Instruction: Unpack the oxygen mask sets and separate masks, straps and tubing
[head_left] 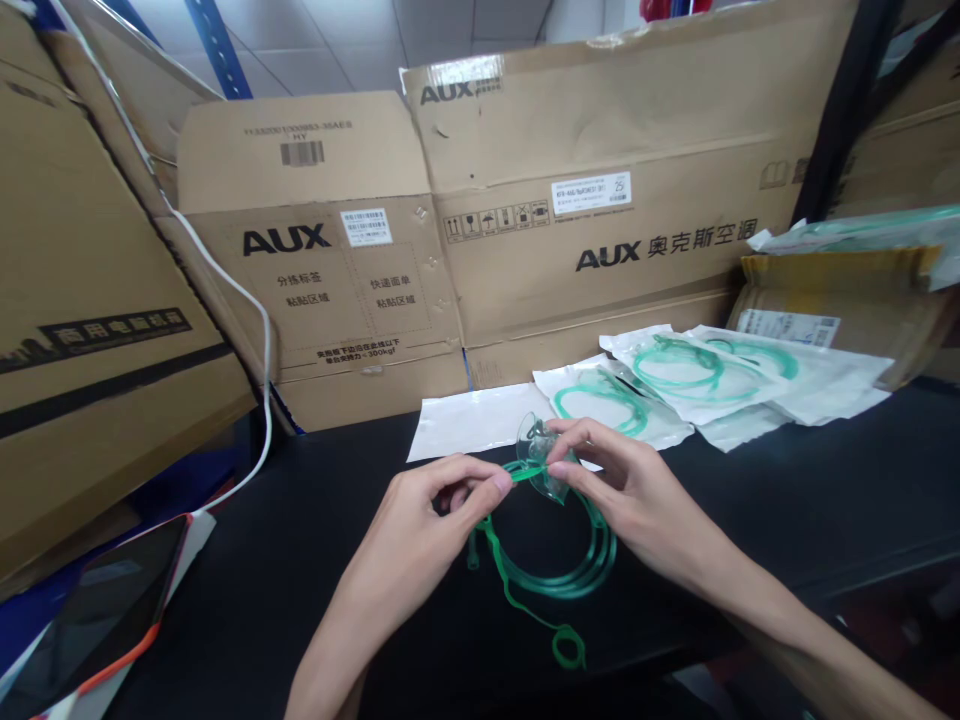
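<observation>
A clear oxygen mask (pixel 531 432) is in front of me above the black table, partly covered by my fingers. My left hand (pixel 431 515) is closed, thumb and forefinger pinching a bright green strap (pixel 529 473) that stretches across to the mask. My right hand (pixel 626 480) is closed too, its fingertips gripping the mask's right side where the strap meets it. Beneath both hands hangs or lies a coil of green tubing (pixel 577 583). A thin green strip (pixel 504 572) trails down from it to a green ring (pixel 568 647). The exact fingertip contact is partly hidden.
Clear packs with green tubing (pixel 679 375) lie behind my right hand, near a white sheet (pixel 476 418). Large cardboard boxes (pixel 517 290) wall off the back. At left lie a phone (pixel 112 610) and a white cable (pixel 259 310). An open carton (pixel 862 285) stands right.
</observation>
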